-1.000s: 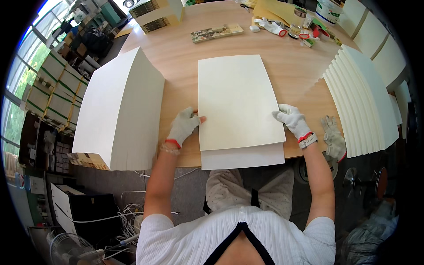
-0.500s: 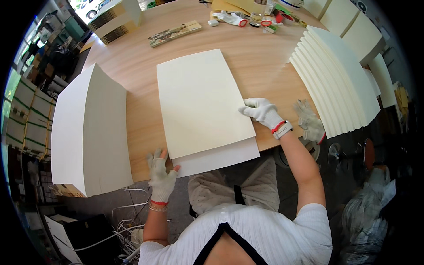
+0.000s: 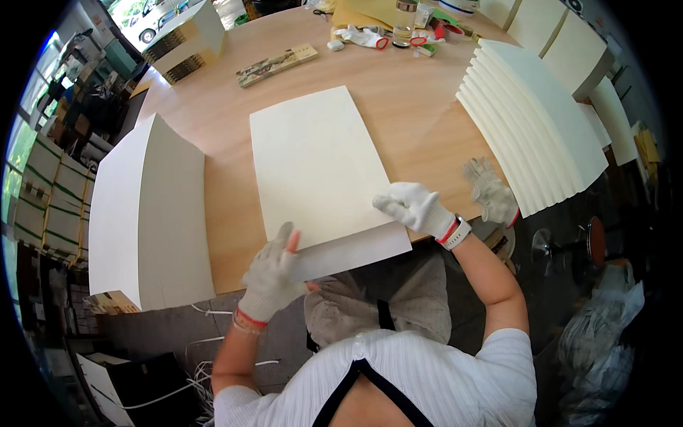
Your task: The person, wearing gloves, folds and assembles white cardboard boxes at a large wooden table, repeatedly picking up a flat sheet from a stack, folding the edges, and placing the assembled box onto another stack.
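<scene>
A cream board or thick sheet (image 3: pixel 313 167) lies in front of me, over a white sheet whose near strip (image 3: pixel 356 250) sticks out past its near edge. My left hand (image 3: pixel 274 274), in a pale glove with bare thumb and index tips, is at the near left corner. Its fingers are spread over the board's corner, with the thumb below the strip's edge. My right hand (image 3: pixel 416 206), in a white glove, is at the board's near right edge. Its fingers are curled together; anything inside them is hidden.
A tall white paper stack (image 3: pixel 167 220) stands left, a fanned cream stack (image 3: pixel 533 128) right. A loose glove (image 3: pixel 491 192) lies by the right stack. Farther back are a long printed box (image 3: pixel 277 64), a clear jar (image 3: pixel 404 25), gloves (image 3: pixel 361 35) and a bundled stack (image 3: pixel 181 43).
My left hand has moved up and right onto the board's near left corner. My right hand has shifted nearer and slightly left. The near strip now looks tilted upward.
</scene>
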The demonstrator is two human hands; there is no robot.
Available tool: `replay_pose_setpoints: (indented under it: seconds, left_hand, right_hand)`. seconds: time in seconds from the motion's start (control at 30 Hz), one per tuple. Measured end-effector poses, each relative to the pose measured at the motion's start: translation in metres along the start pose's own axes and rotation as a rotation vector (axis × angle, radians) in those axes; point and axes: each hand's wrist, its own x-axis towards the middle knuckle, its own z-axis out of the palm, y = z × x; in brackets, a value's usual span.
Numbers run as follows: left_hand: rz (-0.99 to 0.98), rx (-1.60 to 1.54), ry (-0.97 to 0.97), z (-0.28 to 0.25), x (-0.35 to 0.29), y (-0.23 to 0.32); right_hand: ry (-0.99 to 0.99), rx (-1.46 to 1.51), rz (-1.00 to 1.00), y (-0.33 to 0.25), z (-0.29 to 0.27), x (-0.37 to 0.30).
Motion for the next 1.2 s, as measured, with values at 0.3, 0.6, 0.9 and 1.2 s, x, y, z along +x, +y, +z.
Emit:
replay_pose_setpoints:
  seconds: [0.3,0.6,0.9,1.2]
  left_hand:
    - [0.073,0.222,-0.088,0.001,0.018,0.0]
    - [-0.521,-0.305,-0.024,0.014,0.033,-0.038]
    - [-0.526,-0.039,-0.209,0.012,0.043,-0.055]
    - [0.622,0.674,-0.817,0.011,0.159,-0.003]
  right_hand:
    - [-0.114,0.348,0.087,0.025,-0.006,-0.006]
    - [0.053,-0.081,0.356,0.009,0.018,0.002]
    - [0.06,-0.105,0.359,0.009,0.018,0.01]
    - [0.456,-0.571,-0.318,0.003,0.03,0.016]
